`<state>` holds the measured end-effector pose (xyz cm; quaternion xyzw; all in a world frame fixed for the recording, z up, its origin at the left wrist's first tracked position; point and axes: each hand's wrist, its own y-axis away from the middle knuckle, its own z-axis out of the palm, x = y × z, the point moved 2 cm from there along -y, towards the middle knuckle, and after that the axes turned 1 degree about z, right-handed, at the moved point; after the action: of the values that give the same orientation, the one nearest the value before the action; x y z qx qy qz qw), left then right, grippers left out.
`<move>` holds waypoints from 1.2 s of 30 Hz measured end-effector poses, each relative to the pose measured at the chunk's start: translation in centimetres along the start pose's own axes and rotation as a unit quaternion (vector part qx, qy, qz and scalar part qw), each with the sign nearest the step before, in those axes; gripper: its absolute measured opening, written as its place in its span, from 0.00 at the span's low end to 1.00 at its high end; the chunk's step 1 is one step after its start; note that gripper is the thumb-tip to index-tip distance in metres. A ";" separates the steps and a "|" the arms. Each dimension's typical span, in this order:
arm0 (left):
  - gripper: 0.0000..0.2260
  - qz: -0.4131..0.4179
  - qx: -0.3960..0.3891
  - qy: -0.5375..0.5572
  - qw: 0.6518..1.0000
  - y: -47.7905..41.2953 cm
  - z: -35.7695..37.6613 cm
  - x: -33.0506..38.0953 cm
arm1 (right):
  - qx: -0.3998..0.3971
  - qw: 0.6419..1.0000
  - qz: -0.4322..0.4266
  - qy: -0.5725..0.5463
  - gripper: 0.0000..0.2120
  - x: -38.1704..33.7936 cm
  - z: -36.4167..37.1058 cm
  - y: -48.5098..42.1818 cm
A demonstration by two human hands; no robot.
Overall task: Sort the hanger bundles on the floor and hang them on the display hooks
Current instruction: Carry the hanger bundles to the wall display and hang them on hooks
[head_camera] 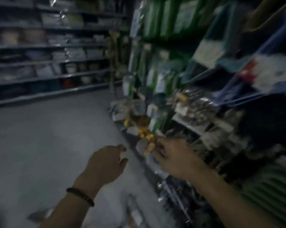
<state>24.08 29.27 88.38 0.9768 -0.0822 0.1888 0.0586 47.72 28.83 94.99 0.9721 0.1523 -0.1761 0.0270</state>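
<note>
The right hand (175, 156) pinches a blurred yellow-tipped bundle (147, 140) beside the display rack (190, 125), while the left hand (106, 163) hangs loosely curled, holding nothing.

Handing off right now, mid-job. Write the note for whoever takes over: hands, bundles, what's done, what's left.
Right hand pinches a yellow-tipped bundle at the low front of the display rack.
Left hand is loose and holds nothing, close to its left.
Done: this bundle is up off the floor.
Left: seat it on a hook. It is too blurred to tell whether it hangs yet, or what remains below.
</note>
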 end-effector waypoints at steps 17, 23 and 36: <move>0.10 -0.517 -0.150 0.191 0.821 23.5 29.7 -27.4 | -0.526 0.850 0.017 -0.022 0.10 -3.2 50.9 -3.6; 0.04 -0.587 -0.203 0.316 0.717 29.3 43.9 -32.7 | -0.612 0.790 -0.007 0.030 0.09 -5.5 63.8 -3.8; 0.33 -0.704 0.004 0.464 0.537 35.8 73.3 -51.0 | -0.640 0.768 -0.012 0.000 0.26 -13.9 100.9 4.5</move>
<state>-2.86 -9.40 4.52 0.4948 0.6719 0.5140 0.1988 2.94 9.82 5.37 0.7274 0.2417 -0.0376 0.6411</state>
